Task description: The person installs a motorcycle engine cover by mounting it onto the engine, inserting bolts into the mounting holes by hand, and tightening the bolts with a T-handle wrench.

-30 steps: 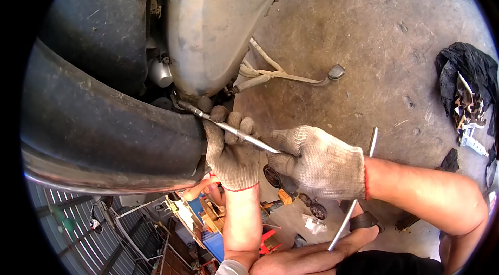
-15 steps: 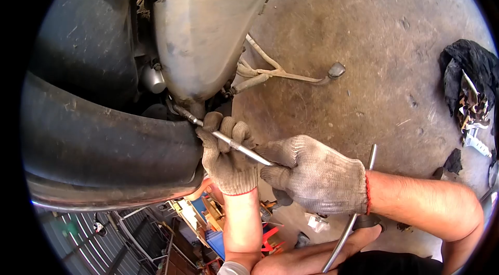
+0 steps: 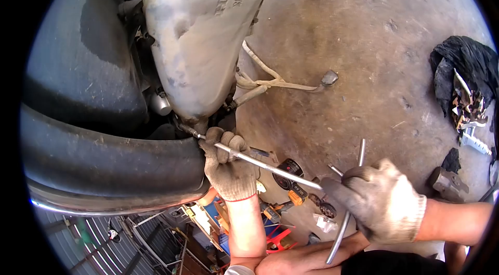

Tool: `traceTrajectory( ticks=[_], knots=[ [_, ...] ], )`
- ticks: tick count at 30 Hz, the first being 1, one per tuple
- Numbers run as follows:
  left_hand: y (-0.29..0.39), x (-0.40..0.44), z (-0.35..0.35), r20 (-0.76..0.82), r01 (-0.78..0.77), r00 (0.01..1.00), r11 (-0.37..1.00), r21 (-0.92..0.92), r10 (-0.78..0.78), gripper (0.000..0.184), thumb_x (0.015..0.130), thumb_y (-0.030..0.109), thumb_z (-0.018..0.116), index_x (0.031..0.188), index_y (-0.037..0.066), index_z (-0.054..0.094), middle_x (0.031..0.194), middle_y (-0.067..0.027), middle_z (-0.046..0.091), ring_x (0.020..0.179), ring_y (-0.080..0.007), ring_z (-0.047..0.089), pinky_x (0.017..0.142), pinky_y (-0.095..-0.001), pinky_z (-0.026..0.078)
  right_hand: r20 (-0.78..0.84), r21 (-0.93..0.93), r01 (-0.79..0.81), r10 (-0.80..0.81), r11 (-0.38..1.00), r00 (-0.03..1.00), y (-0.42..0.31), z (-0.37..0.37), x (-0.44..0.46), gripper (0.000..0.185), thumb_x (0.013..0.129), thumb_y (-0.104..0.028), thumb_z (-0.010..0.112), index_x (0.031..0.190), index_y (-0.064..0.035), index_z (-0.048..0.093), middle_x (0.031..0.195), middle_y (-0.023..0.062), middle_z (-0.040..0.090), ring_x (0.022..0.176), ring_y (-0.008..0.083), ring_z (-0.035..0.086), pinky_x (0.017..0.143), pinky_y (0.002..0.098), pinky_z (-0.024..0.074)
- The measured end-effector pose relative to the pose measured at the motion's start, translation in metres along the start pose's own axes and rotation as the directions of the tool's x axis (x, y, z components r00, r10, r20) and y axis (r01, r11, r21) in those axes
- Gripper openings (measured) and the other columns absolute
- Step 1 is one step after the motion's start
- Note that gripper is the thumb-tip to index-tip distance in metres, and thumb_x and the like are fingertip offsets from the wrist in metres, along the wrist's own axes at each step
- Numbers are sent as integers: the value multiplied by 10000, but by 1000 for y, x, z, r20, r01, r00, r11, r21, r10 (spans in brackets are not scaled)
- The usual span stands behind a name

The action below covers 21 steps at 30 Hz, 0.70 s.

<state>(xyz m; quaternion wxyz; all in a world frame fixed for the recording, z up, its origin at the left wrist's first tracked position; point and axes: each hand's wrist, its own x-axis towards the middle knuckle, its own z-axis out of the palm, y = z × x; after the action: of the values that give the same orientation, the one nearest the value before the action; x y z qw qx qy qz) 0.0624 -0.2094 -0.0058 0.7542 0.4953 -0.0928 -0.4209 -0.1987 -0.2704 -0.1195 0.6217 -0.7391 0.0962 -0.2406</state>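
Observation:
A long steel T-handle wrench (image 3: pixel 275 170) slants from the lower tip of a grey engine cover (image 3: pixel 192 56) toward the right. My left hand (image 3: pixel 228 168), in a soiled knit glove, curls its fingers around the shaft near the engine end. My right hand (image 3: pixel 382 199), gloved too, is closed around the wrench where shaft and crossbar meet. The crossbar sticks out above and below that hand. Where the wrench's tip meets the machine, a dark fitting shows, but its detail is too small to tell.
A black curved fender (image 3: pixel 109 155) borders my left hand. A pedal lever (image 3: pixel 291 86) juts over the concrete floor. Right lie a black bag (image 3: pixel 462 62) and a metal part (image 3: pixel 448 184). Below are a black can (image 3: pixel 287 173) and a yellow-black tool (image 3: pixel 296 195).
My right hand has slid along the shaft, away from my left hand, to the crossbar. My left hand keeps its hold. The view has shifted slightly, showing more of the engine cover's lettering.

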Motion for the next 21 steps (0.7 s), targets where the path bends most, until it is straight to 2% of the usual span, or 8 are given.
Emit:
traceTrajectory(
  ticks=[1, 2, 3, 9, 11, 12, 15, 21],
  knots=[
    [-1, -1, 1, -1, 7, 1000, 1000, 6, -7, 144, 1012, 142, 593, 945, 44, 513, 868, -15, 524, 631, -95, 399, 607, -263, 332, 38, -24, -4, 5, 1000, 999, -2, 4, 0, 630, 852, -390, 665, 1345, -9, 571, 862, 52, 659, 803, 196, 642, 663, 358, 469],
    [-1, -1, 3, -4, 10, 1000, 1000, 3, -10, 142, 1012, 140, 594, 947, 43, 513, 881, -17, 536, 633, -94, 407, 607, -261, 339, -72, -67, 5, -10, 998, 997, -2, 17, 1, 565, 878, -358, 638, 1321, -11, 586, 846, 47, 643, 767, 188, 622, 656, 336, 472],
    [-1, -1, 4, -8, 11, 1000, 1000, 0, -11, 140, 1011, 139, 594, 950, 43, 513, 895, -20, 547, 635, -93, 414, 606, -259, 345, -70, -79, -6, 1, 997, 998, -3, 22, 5, 518, 878, -324, 640, 1294, -18, 591, 851, 62, 646, 752, 222, 635, 625, 365, 494],
    [1, -3, 1, -15, 20, 1000, 999, -40, -21, 145, 1007, 148, 606, 954, 31, 538, 880, -20, 551, 606, -83, 401, 590, -259, 335, -72, 272, -150, 176, 951, 982, -18, 31, 9, 519, 829, -195, 689, 1309, -26, 586, 776, 121, 635, 622, 319, 610, 576, 401, 510],
    [3, -2, -1, 3, 36, 999, 998, -53, -36, 149, 1006, 151, 609, 951, 26, 548, 876, -21, 557, 598, -82, 398, 590, -259, 334, 64, 507, -230, 229, 831, 971, -25, 25, 7, 478, 856, -121, 670, 1318, -33, 588, 681, 124, 606, 585, 320, 615, 607, 411, 516],
    [3, -3, -1, -2, 36, 999, 998, -44, -37, 151, 1004, 154, 612, 950, 25, 556, 876, -20, 565, 595, -79, 396, 588, -259, 332, -27, 599, -178, 242, 781, 970, -24, 33, 3, 459, 867, -78, 664, 1319, -36, 595, 658, 136, 598, 554, 324, 608, 613, 406, 515],
    [1, -2, 0, -15, 25, 1000, 999, -38, -26, 152, 1002, 158, 617, 951, 25, 565, 885, -19, 582, 591, -76, 394, 583, -261, 325, -60, 673, -171, 283, 720, 957, -17, 42, 4, 420, 874, -66, 653, 1291, -30, 616, 681, 124, 616, 570, 319, 611, 658, 406, 525],
    [1, -2, 0, -20, 13, 1000, 999, -50, -14, 141, 998, 155, 621, 944, 36, 568, 902, -16, 596, 592, -75, 401, 576, -262, 319, -66, 599, -149, 235, 786, 970, -19, 45, 2, 397, 862, -57, 659, 1258, -32, 638, 693, 122, 621, 578, 316, 614, 561, 378, 496]
  ],
)
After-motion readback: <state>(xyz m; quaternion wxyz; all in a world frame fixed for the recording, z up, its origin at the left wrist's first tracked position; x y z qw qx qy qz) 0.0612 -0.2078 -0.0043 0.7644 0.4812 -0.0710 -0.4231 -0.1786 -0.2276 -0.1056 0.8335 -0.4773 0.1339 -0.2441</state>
